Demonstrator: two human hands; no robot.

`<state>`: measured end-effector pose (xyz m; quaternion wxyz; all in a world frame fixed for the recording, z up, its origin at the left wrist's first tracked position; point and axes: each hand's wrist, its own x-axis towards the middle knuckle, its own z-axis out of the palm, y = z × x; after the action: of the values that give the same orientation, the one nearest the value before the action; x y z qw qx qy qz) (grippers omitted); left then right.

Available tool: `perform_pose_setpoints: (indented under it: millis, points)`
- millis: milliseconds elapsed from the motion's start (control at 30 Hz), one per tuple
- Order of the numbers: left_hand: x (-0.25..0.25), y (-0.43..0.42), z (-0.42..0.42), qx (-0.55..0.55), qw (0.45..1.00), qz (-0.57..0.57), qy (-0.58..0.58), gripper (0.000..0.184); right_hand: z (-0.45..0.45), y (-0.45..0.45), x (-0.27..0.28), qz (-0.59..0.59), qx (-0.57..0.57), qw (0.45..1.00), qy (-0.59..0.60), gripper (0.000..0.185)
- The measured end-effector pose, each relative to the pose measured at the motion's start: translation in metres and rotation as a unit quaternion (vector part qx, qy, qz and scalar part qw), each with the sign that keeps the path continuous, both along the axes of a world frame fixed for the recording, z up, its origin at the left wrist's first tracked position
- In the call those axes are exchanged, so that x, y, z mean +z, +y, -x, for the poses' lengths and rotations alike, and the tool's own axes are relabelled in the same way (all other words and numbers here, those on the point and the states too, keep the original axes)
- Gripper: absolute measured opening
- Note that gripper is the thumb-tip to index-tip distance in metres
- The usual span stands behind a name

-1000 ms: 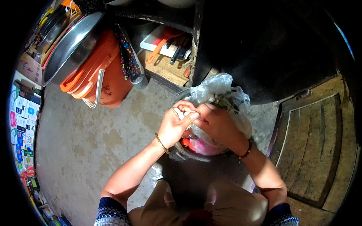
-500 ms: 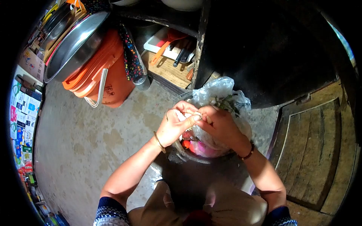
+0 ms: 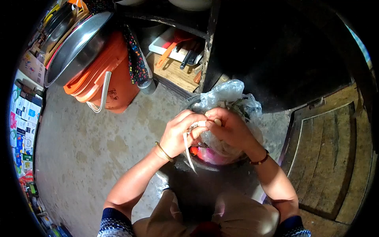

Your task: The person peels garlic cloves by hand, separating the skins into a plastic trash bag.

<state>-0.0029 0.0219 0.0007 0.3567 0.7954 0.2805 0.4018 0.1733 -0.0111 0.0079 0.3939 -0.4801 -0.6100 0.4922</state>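
Over a bin point(image 3: 237, 160) my two hands meet, fingers pinched close together. My left hand point(image 3: 181, 128) is closed on pale garlic point(image 3: 202, 123), partly hidden by the fingers. From it hangs a long, thin whitish strip point(image 3: 189, 154). My right hand point(image 3: 231, 128) is closed too, its thumb and fingers against the garlic; a pale clove point(image 3: 218, 122) shows at its fingertips. Beneath the hands, a clear plastic bag point(image 3: 227, 91) lines the bin, with green and brown scraps point(image 3: 241, 107) and a pink and red wrapper point(image 3: 211, 155) inside.
An orange bucket point(image 3: 118, 75) with a metal basin point(image 3: 79, 49) on top stands at the left. Behind the bin is a wooden shelf point(image 3: 177, 79) with a white tray point(image 3: 158, 45) of utensils. A wooden panel point(image 3: 323, 158) lies to the right, beside a dark cabinet point(image 3: 284, 51).
The left hand has turned so its back faces up more, and a long pale strip now hangs below it. Both hands stay together over the bin.
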Motion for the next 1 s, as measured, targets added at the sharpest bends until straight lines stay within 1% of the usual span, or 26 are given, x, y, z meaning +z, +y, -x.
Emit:
perform_pose_setpoints:
  millis: [33,67,100,133,167,200,267,333,367,433,467,500,533,567,633,700,733,767,800,833,867,900,933,967,1000]
  points:
    - [-0.002,0.001,0.000,0.008,0.999,-0.051,0.010,0.017,0.001,0.001,0.000,-0.016,0.024,0.999,0.017,0.010]
    - [-0.003,0.001,0.000,0.017,0.994,-0.102,0.020,0.016,0.000,0.000,0.003,-0.015,0.023,0.999,0.017,0.010]
    - [-0.004,0.003,0.000,0.016,0.995,-0.101,0.019,0.016,0.000,-0.002,0.009,0.040,0.037,0.997,0.045,0.012]
    - [-0.004,0.006,0.000,0.007,0.988,-0.150,0.017,0.018,0.000,-0.003,0.012,0.096,0.051,0.991,0.074,0.019]
    - [-0.004,0.007,-0.001,-0.002,0.980,-0.200,0.016,0.021,0.000,-0.004,0.010,0.096,0.050,0.991,0.073,0.019]
    - [-0.004,0.007,-0.001,-0.003,0.980,-0.200,0.015,0.021,-0.001,-0.004,0.006,0.100,0.046,0.990,0.082,0.019]
    - [-0.004,0.005,-0.001,0.000,0.985,-0.172,0.026,0.012,-0.001,-0.007,0.001,0.107,0.039,0.989,0.093,0.019]
    - [-0.005,0.007,-0.001,-0.004,0.985,-0.171,0.027,0.012,0.002,-0.008,-0.001,0.073,0.037,0.992,0.095,0.018]
    - [-0.005,0.006,-0.001,-0.008,0.985,-0.169,0.028,0.012,0.002,-0.010,-0.001,0.076,0.035,0.992,0.095,0.018]
    - [0.002,0.007,-0.003,-0.023,0.986,-0.164,0.028,0.014,0.003,-0.011,0.000,0.087,-0.003,0.994,0.063,0.015]
    - [0.005,0.007,-0.004,-0.037,0.986,-0.162,0.028,0.019,0.002,-0.011,0.000,0.087,-0.005,0.994,0.064,0.015]
    - [0.006,0.006,-0.005,-0.038,0.985,-0.163,0.030,0.019,-0.001,-0.010,0.001,0.098,0.017,0.990,0.097,0.011]
    - [0.006,0.005,-0.007,-0.015,0.992,-0.126,-0.005,0.018,-0.002,-0.009,0.002,0.109,0.040,0.985,0.130,0.009]
    - [0.006,0.004,-0.009,0.007,0.995,-0.088,-0.040,0.017,-0.002,-0.008,0.003,0.108,0.039,0.985,0.131,0.009]
    - [-0.001,0.004,-0.007,0.022,0.997,-0.066,-0.021,0.016,-0.001,-0.008,0.004,0.168,0.040,0.964,0.203,0.010]
    - [-0.004,0.003,-0.007,0.035,0.999,0.019,-0.036,0.016,-0.001,-0.008,0.000,0.161,0.043,0.967,0.192,0.013]
    - [-0.006,0.005,-0.005,0.049,0.997,0.035,-0.038,0.019,-0.001,-0.007,-0.002,0.153,0.049,0.970,0.180,0.018]
    - [-0.007,0.004,-0.006,0.049,0.998,0.035,-0.037,0.019,-0.001,-0.007,-0.003,0.153,0.050,0.970,0.181,0.018]
    - [-0.009,0.003,-0.005,0.015,0.977,0.182,-0.110,0.020,0.000,-0.007,-0.004,0.159,0.040,0.967,0.194,0.017]
    - [-0.011,0.002,-0.005,-0.019,0.929,0.324,-0.179,0.022,0.002,-0.008,-0.005,0.166,0.029,0.964,0.207,0.017]
    - [-0.012,0.001,-0.006,-0.032,0.911,0.356,-0.204,0.025,0.003,-0.009,-0.006,0.166,0.030,0.964,0.208,0.017]
    - [-0.015,0.001,-0.006,-0.032,0.912,0.355,-0.204,0.025,0.004,-0.009,-0.007,0.151,0.006,0.971,0.188,0.017]
    - [-0.018,0.001,-0.006,-0.052,0.873,0.410,-0.260,0.024,0.005,-0.009,-0.008,0.136,-0.018,0.976,0.168,0.017]
    - [-0.020,0.001,-0.007,-0.071,0.827,0.461,-0.314,0.024,0.006,-0.009,-0.006,0.136,-0.017,0.976,0.168,0.017]
    - [-0.020,0.000,-0.008,-0.071,0.827,0.461,-0.314,0.024,0.007,-0.010,-0.004,0.145,-0.025,0.973,0.179,0.017]
